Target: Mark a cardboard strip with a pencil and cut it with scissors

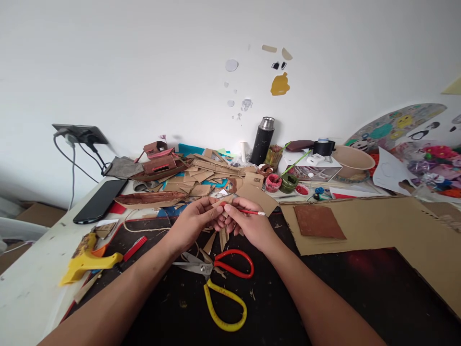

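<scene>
My left hand (198, 216) and my right hand (250, 223) meet above the dark work mat, fingers curled and thumbs close together. A red pencil (254, 212) with a white end sticks out to the right from my right hand's grip. Between the thumbs shows a small red bit (223, 204); the fingers hide most of what my left hand pinches. Just below the hands lie open scissors (207, 269) with one red and one yellow handle. Narrow cardboard strips (224, 238) rest between the hands and the scissors.
At left are a yellow glue gun (88, 259), a red cutter (135, 247) and a black phone (99, 202). Brown cardboard boat shapes (151, 198) and piled scraps (212, 168) lie behind. Paint jars (273, 182) and a thermos (263, 140) stand at the back; a cardboard sheet (374, 216) lies right.
</scene>
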`<state>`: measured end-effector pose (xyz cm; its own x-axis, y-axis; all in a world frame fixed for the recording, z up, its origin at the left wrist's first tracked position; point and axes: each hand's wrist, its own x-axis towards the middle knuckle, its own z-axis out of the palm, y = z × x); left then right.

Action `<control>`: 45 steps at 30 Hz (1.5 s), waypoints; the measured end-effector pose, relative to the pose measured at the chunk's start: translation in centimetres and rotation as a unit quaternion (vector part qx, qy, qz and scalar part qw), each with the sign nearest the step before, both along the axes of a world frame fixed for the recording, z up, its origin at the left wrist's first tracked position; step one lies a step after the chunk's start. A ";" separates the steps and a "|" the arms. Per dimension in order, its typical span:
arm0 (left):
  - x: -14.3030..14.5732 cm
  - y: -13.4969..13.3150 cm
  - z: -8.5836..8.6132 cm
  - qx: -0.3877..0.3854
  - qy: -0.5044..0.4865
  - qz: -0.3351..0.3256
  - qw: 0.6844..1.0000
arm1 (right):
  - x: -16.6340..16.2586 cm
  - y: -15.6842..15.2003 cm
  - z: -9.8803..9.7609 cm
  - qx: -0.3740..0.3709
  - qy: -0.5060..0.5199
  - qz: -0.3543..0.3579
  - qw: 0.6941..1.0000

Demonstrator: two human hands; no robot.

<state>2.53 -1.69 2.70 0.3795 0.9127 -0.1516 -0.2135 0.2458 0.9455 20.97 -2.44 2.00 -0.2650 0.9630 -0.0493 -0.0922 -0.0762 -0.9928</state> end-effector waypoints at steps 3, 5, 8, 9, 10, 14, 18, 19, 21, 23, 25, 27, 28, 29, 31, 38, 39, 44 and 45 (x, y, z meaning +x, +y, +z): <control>-0.2 0.1 -0.2 0.013 0.023 0.002 1.000 | -0.1 0.0 -0.2 -0.010 -0.001 -0.005 1.000; -0.2 0.2 -0.3 0.030 0.036 0.005 0.999 | -0.1 0.0 -0.4 -0.011 -0.006 -0.006 1.000; -0.2 0.2 -0.4 0.042 0.039 0.022 0.998 | -0.2 -0.1 -0.7 0.005 -0.018 -0.002 1.000; -0.2 0.2 -0.5 0.042 0.038 0.030 0.998 | -0.2 -0.1 -0.7 0.011 -0.020 -0.001 1.000; -0.2 0.2 -0.5 0.041 0.037 0.036 0.998 | -0.2 -0.1 -0.7 0.014 -0.020 0.001 1.000; -0.3 0.3 -0.8 0.044 0.034 0.063 0.996 | -0.2 -0.2 -0.8 0.017 -0.022 0.001 1.000; -0.4 0.4 -0.7 0.056 0.028 0.076 0.995 | -0.1 -0.1 -0.7 0.010 -0.024 -0.006 1.000; -0.4 0.5 -0.7 0.053 0.024 0.084 0.995 | 0.1 -0.1 -0.6 0.011 -0.022 -0.014 1.000; -0.6 0.7 -0.5 0.041 0.014 0.111 0.993 | 0.3 0.0 -0.2 0.019 -0.017 -0.042 0.999; -0.7 1.0 -0.4 0.037 0.015 0.136 0.990 | 0.6 0.0 0.4 0.039 -0.011 -0.078 0.996; -0.8 1.2 -0.5 0.043 0.027 0.150 0.987 | 0.8 0.0 0.9 0.071 -0.011 -0.115 0.991; -0.9 1.4 -0.6 0.049 0.039 0.159 0.985 | 0.9 -0.2 1.4 0.104 -0.019 -0.140 0.985; -1.0 1.5 -0.7 0.052 0.044 0.161 0.985 | 0.9 -0.3 1.5 0.117 -0.025 -0.146 0.982; -1.0 1.5 -0.7 0.055 0.049 0.161 0.984 | 0.9 -0.4 1.6 0.127 -0.029 -0.147 0.981; -1.0 1.5 -0.8 0.065 0.060 0.153 0.984 | 0.8 -0.7 1.6 0.137 -0.037 -0.135 0.981; -0.8 1.0 -0.5 0.089 0.120 0.097 0.984 | 0.3 -1.1 1.0 0.163 -0.058 -0.080 0.982; -0.8 1.0 -0.5 0.093 0.127 0.090 0.984 | 0.3 -1.1 0.9 0.165 -0.062 -0.076 0.982; -0.7 0.8 -0.4 0.123 0.153 0.078 0.977 | 0.2 -1.2 0.8 0.157 -0.068 -0.067 0.983; -0.7 0.8 -0.4 0.130 0.159 0.077 0.976 | 0.2 -1.2 0.8 0.158 -0.068 -0.067 0.983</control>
